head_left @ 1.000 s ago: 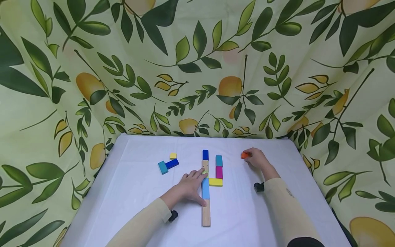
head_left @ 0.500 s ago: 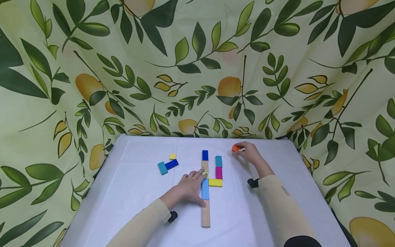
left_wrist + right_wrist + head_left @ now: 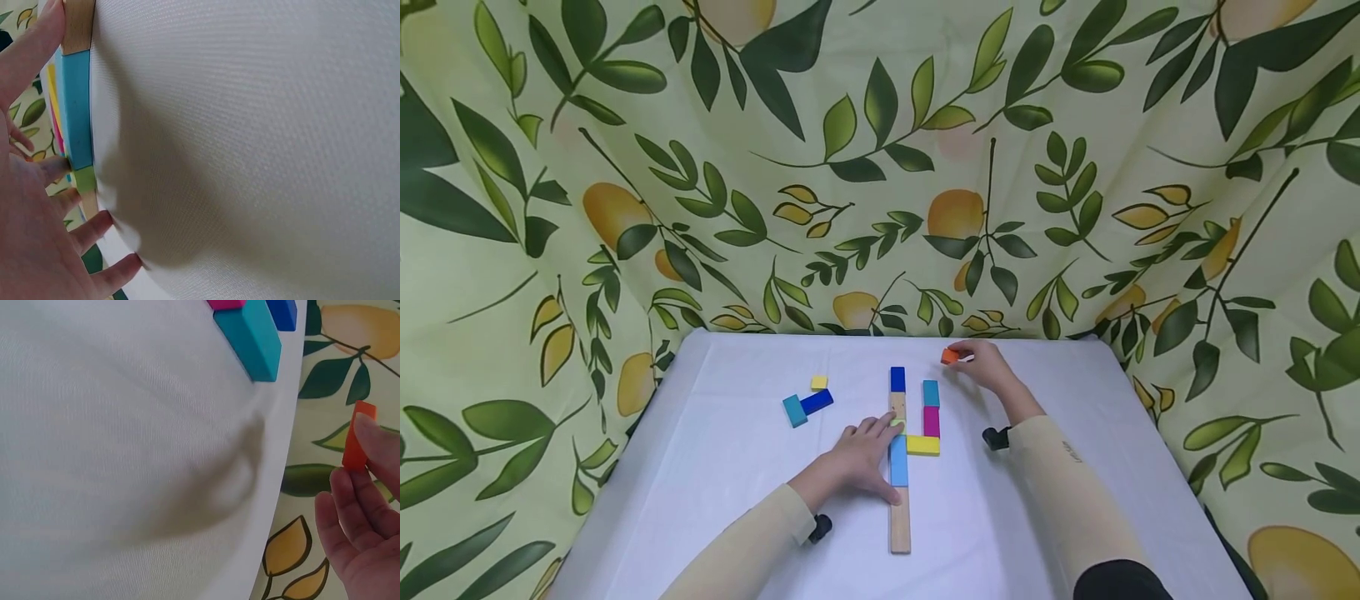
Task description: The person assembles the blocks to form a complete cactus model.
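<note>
The right hand [image 3: 981, 364] has swung leftward since a second ago, its grip pinching the orange block [image 3: 353, 444] between thumb and fingers, raised over the desk [image 3: 647, 500] and now nearer the teal block [image 3: 930, 393]. The left hand [image 3: 856, 461] stays beside the light blue block [image 3: 898, 458], grip spread, fingertips by the green block [image 3: 85, 179].

Backdrop [image 3: 865, 196]: pale green-cream fabric, observed on 3 sides of the table [image 3: 647, 483]: rear, left and right. Printed with green leaves [image 3: 881, 98] and orange-yellow fruit [image 3: 955, 214]. Folds noted at upper right. Table covered in white cloth [image 3: 281, 125], slightly creased; fine weave legible in 2 wrist views. Lighting: fairly even from the head view; shadows [image 3: 206, 494] on the cloth are soft-edged.
</note>
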`<action>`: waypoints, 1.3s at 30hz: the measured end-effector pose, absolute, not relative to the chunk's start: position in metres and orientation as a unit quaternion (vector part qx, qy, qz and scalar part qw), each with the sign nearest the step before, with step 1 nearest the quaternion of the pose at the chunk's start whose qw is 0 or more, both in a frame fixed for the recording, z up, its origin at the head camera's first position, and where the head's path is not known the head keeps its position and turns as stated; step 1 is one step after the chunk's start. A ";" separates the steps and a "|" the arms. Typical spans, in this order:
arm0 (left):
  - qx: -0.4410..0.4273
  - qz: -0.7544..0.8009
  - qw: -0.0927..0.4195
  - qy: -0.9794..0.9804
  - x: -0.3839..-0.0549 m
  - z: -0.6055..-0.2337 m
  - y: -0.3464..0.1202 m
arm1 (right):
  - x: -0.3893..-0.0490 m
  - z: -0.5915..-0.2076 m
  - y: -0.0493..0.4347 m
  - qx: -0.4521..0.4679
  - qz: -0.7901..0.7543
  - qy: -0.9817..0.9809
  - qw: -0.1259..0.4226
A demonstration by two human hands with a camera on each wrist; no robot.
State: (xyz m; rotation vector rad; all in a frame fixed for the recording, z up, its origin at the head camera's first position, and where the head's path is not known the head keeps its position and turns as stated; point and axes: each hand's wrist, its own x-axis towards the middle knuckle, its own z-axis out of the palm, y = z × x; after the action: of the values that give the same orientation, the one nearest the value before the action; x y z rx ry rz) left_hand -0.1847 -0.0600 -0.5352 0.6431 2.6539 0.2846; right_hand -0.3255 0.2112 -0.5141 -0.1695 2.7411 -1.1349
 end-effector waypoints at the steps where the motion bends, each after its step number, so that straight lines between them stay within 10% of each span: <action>1: 0.229 0.103 0.197 0.948 -0.185 -0.535 -0.060 | -0.326 -0.514 0.209 -0.055 -0.383 0.918 0.086; 39: 0.226 0.092 0.209 0.947 -0.188 -0.535 -0.060 | -0.363 -0.539 0.127 -0.072 -0.386 0.912 0.118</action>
State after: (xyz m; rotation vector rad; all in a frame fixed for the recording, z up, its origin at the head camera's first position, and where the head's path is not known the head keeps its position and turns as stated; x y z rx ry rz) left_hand -0.1883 -0.0599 -0.5355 0.6282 2.6354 0.2559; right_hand -0.3628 0.1267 -0.5389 -0.2097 2.6693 -1.1284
